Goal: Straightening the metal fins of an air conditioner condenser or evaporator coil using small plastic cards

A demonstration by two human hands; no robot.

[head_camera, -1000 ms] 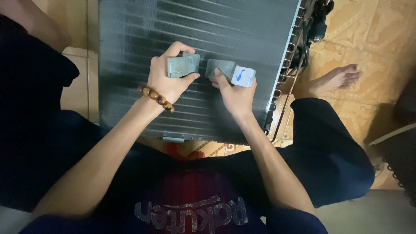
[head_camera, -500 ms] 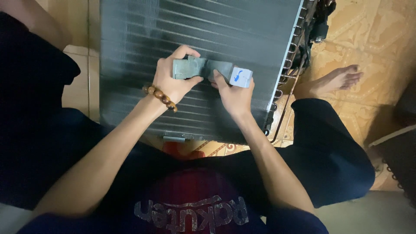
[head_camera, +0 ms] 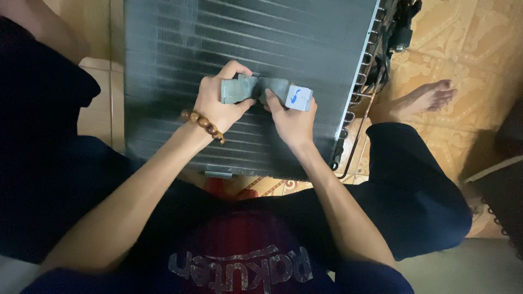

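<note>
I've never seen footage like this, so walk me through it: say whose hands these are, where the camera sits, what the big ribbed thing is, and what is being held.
The camera is worn on the person's head and looks down, so both hands are their own. They sit on a patterned tile floor with a large dark finned coil panel in front of their knees; thin tubes run along its right edge. The left hand, with a bead bracelet at the wrist, and the right hand together grip a grey block-shaped tool against the fins. Its right end is pale with a blue mark.

A patterned tan tile floor (head_camera: 479,49) is seen, on which a finned grey coil panel (head_camera: 245,38) at twelve o'clock and a bare foot (head_camera: 419,100) at two o'clock are rested.
</note>
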